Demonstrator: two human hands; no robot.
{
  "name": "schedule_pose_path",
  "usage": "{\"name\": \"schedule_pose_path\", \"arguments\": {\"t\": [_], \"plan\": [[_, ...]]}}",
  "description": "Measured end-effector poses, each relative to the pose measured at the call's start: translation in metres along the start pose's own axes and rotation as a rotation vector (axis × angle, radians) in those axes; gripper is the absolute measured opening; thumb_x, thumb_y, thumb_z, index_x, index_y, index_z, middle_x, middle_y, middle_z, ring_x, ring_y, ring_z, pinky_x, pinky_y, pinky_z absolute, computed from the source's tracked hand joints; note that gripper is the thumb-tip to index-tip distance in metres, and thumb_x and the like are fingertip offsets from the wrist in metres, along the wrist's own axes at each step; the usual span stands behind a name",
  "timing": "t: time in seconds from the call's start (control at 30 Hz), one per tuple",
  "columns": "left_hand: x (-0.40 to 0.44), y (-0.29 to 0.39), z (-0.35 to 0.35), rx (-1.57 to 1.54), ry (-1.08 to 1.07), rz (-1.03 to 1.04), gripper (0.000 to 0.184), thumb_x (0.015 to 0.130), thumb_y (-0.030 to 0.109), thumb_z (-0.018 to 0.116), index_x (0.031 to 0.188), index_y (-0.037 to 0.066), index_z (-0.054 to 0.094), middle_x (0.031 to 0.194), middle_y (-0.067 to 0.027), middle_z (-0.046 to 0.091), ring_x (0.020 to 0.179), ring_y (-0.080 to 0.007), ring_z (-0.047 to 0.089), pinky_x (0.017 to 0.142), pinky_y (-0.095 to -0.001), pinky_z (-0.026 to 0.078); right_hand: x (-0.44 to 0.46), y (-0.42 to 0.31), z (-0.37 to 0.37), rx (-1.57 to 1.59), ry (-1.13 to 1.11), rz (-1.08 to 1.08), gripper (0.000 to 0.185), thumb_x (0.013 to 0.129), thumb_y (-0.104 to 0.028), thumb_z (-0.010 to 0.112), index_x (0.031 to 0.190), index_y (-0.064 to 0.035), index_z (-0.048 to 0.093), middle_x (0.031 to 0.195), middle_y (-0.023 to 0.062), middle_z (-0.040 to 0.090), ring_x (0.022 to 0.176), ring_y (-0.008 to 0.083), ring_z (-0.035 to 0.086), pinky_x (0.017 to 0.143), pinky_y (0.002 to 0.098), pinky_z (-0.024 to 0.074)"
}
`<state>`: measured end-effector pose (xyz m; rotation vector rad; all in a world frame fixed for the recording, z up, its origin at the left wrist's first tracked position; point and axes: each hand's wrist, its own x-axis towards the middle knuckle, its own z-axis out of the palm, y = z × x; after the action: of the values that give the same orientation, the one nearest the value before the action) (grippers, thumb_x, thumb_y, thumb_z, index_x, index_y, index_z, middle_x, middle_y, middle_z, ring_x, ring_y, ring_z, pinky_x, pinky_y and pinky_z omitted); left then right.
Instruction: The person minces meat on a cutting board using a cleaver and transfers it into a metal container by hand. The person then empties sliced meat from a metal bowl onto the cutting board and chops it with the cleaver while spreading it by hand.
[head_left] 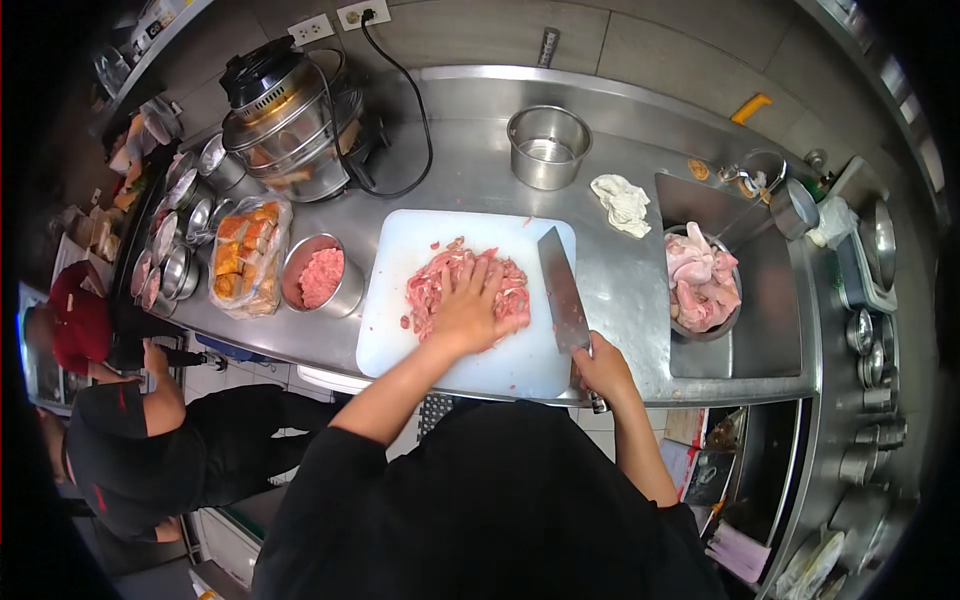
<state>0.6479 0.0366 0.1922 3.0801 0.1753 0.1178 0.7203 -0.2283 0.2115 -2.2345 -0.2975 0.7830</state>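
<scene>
My left hand [466, 308] lies spread over a heap of raw meat strips [428, 290], its fingers apart. Under the heap is a white cutting board [392, 345]. My right hand [606, 368] is wrapped round the handle of a cleaver [565, 295], whose wide blade lies over the board's right edge and points away from me. Left of the board stands a metal pot of ground meat [321, 277]. Beside it is a plastic bag of orange-brown food pieces [246, 250].
Behind the board are a steel pot [549, 148] and a crumpled white cloth [621, 204]. A bowl of raw chicken [703, 280] sits in the sink [775, 335] at right. An appliance with a black lid [290, 120] and cord stands back left. People in dark clothes [140, 440] are at left.
</scene>
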Motion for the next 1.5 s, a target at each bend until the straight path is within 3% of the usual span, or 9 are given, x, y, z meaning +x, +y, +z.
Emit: {"name": "schedule_pose_path", "arguments": {"t": [0.3, 0.6, 0.67, 0.7, 0.8, 0.93, 1.27, 1.4, 1.5], "plan": [[-0.023, -0.033, 0.019, 0.033, 0.143, 0.134, 0.08, 0.09, 0.055, 0.07, 0.155, 0.014, 0.047, 0.162, -0.0091, 0.042, 0.152, -0.0272, 0.034, 0.126, -0.0567, 0.016, 0.001, -0.001, -0.009, 0.03, -0.041, 0.027, 0.029, 0.097, -0.027, 0.058, 0.107, 0.0, 0.06, 0.072, 0.0163, 0.07, 0.057, 0.0272, 0.069, 0.063, 0.0408, 0.0547], [0.051, -0.096, 0.001, -0.322, 0.108, -0.216, 0.068, 0.101, 0.056, 0.052, 0.147, 0.006, 0.054, 0.154, -0.0205, 0.05, 0.146, -0.038, 0.042, 0.123, -0.0505, 0.029, -0.006, -0.005, -0.001, -0.014, -0.008, 0.025, 0.028, 0.097, -0.027, 0.056, 0.105, 0.0001, 0.059, 0.076, 0.0216, 0.071, 0.064, 0.035, 0.07, 0.068, 0.0455, 0.0562], [0.059, -0.077, -0.014, -0.339, -0.259, -0.014, 0.068, 0.105, 0.058, 0.04, 0.137, 0.002, 0.061, 0.143, -0.0239, 0.059, 0.136, -0.0404, 0.051, 0.121, -0.0453, 0.033, -0.007, -0.009, -0.002, -0.023, 0.011, 0.024, 0.028, 0.097, -0.026, 0.056, 0.105, 0.0, 0.059, 0.078, 0.0234, 0.071, 0.068, 0.0383, 0.071, 0.07, 0.0478, 0.0562], [0.06, -0.076, -0.011, -0.309, -0.157, 0.032, 0.07, 0.107, 0.059, 0.034, 0.125, 0.001, 0.069, 0.128, -0.0258, 0.066, 0.122, -0.0422, 0.06, 0.113, -0.0472, 0.041, -0.008, -0.011, 0.0, -0.143, 0.012, -0.037, 0.028, 0.097, -0.026, 0.057, 0.105, -0.0002, 0.059, 0.08, 0.0248, 0.071, 0.072, 0.0412, 0.071, 0.072, 0.0504, 0.0558], [0.092, -0.1, -0.026, -0.441, -0.418, -0.169, 0.071, 0.107, 0.059, 0.032, 0.114, 0.002, 0.073, 0.12, -0.027, 0.069, 0.111, -0.0461, 0.063, 0.103, -0.0499, 0.046, -0.018, -0.018, 0.009, -0.398, 0.041, -0.179, 0.028, 0.096, -0.026, 0.059, 0.108, -0.0007, 0.058, 0.085, 0.0271, 0.071, 0.081, 0.046, 0.07, 0.076, 0.0562, 0.0542], [0.154, -0.089, -0.022, -0.475, 0.06, -0.152, 0.048, 0.104, 0.046, 0.051, 0.104, 0.004, 0.074, 0.107, -0.0245, 0.071, 0.106, -0.0449, 0.065, 0.095, -0.0516, 0.049, -0.029, -0.034, 0.012, -0.504, -0.048, -0.132, 0.031, 0.097, -0.028, 0.059, 0.111, -0.0009, 0.058, 0.087, 0.026, 0.072, 0.085, 0.0456, 0.07, 0.08, 0.057, 0.0535], [0.196, -0.06, 0.055, -0.435, 0.227, 0.162, 0.013, 0.089, 0.021, 0.067, 0.086, 0.008, 0.07, 0.094, -0.0107, 0.072, 0.103, -0.0345, 0.064, 0.089, -0.0474, 0.05, -0.061, -0.001, 0.012, 0.08, 0.01, 0.193, 0.034, 0.1, -0.033, 0.061, 0.109, -0.0005, 0.06, 0.07, 0.0175, 0.068, 0.058, 0.0277, 0.069, 0.061, 0.0418, 0.054], [0.122, -0.083, -0.009, -0.469, -0.325, 0.196, 0.018, 0.088, 0.028, 0.072, 0.084, 0.01, 0.071, 0.105, -0.0093, 0.071, 0.103, -0.0329, 0.064, 0.089, -0.0455, 0.048, -0.059, -0.003, 0.006, 0.073, -0.004, 0.158, 0.031, 0.1, -0.029, 0.06, 0.111, 0.0002, 0.06, 0.067, 0.0149, 0.066, 0.055, 0.0241, 0.067, 0.057, 0.0395, 0.0531], [0.104, -0.093, -0.048, -0.421, -0.306, 0.196, 0.029, 0.089, 0.038, 0.074, 0.101, 0.012, 0.076, 0.116, -0.0121, 0.071, 0.11, -0.0356, 0.064, 0.095, -0.0471, 0.049, -0.058, -0.009, 0.003, 0.072, -0.03, 0.173, 0.031, 0.1, -0.027, 0.06, 0.112, 0.0012, 0.06, 0.067, 0.0149, 0.066, 0.054, 0.0238, 0.066, 0.056, 0.0393, 0.0528]]}}
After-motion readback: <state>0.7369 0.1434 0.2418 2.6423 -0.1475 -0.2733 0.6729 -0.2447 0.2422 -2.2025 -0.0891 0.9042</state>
